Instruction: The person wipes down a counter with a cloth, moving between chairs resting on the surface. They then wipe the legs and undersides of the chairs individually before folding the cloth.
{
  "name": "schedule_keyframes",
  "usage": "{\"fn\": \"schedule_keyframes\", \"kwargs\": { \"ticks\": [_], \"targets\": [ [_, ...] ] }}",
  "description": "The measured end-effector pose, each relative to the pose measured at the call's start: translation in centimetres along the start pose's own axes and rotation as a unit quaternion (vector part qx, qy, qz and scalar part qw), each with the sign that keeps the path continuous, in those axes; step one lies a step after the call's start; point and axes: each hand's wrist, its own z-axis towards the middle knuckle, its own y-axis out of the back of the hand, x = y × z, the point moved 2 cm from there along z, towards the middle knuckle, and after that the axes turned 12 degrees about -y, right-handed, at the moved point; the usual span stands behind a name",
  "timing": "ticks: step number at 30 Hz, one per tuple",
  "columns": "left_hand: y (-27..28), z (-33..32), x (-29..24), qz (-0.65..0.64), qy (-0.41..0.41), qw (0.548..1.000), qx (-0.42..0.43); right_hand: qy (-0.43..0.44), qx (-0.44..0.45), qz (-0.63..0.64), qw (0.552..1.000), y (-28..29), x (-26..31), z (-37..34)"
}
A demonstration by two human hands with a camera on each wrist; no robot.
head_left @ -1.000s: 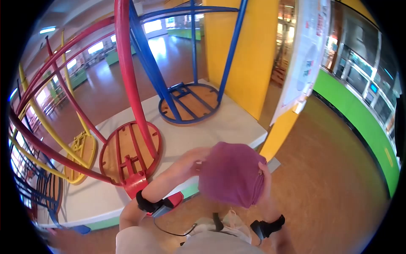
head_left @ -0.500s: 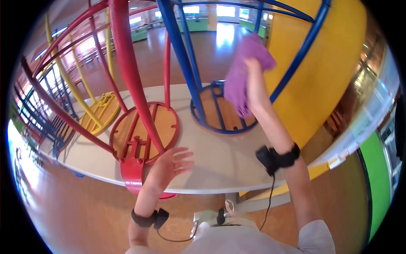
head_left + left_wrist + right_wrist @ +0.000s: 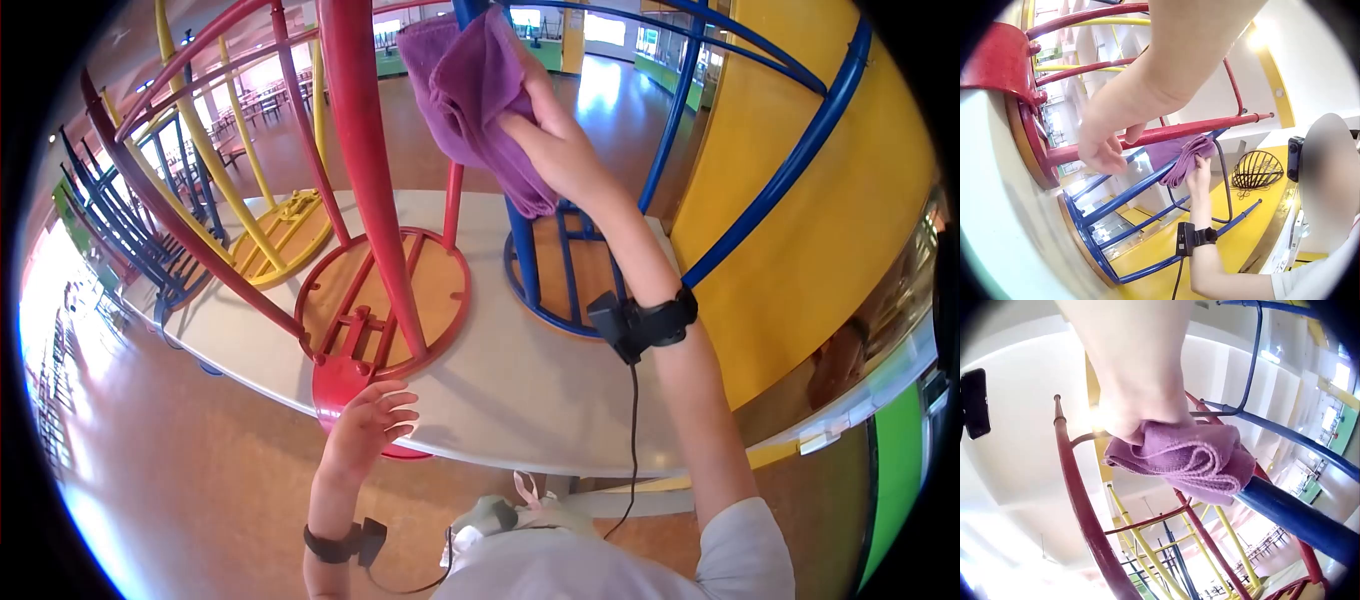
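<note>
My right hand (image 3: 555,145) grips a folded purple cloth (image 3: 465,90), raised over the table. In the right wrist view the cloth (image 3: 1179,459) shows its layered edges and lies against a blue chair leg (image 3: 1297,515). That leg belongs to a blue chair (image 3: 524,265) turned upside down on the table. Beside the front edge, my left hand (image 3: 370,430) holds nothing, its fingers loosely bent. It is close to the red curved panel (image 3: 340,385) of an upturned red chair (image 3: 450,320). In the left wrist view, the left hand (image 3: 1110,134) overlaps a red leg.
Yellow (image 3: 320,235) and dark blue upturned chairs (image 3: 185,285) stand farther left on the white table (image 3: 480,410). Red legs rise between my hands. A yellow panel (image 3: 800,230) borders the right side. A cable (image 3: 633,430) hangs from my right wrist strap.
A second ago both hands held the cloth near my body. The left hand has let go and moved left; the right has carried the cloth up, then leftward to the blue leg.
</note>
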Motion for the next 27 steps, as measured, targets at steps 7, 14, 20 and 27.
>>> {"fn": "schedule_keyframes", "kwargs": {
  "ticks": [7,14,20,27],
  "targets": [
    [1.4,-1.2,-0.2,-0.002,-0.015,1.0,0.0,0.053,-0.153,-0.066,0.985,-1.6,0.6,1.7],
    [-0.7,1.8,-3.1,0.224,-0.302,0.927,-0.009,0.004,-0.114,0.02,0.993,-1.1,2.1,5.5],
    [-7.7,8.1,-8.4,0.412,-0.597,0.685,-0.07,0.025,-0.194,-0.156,0.968,-1.4,-1.9,2.2],
    [-11.0,11.0,-8.7,0.213,-0.503,0.838,0.01,-0.18,-0.17,-0.142,0.958,-3.1,-9.4,-12.5]
  ]
}}
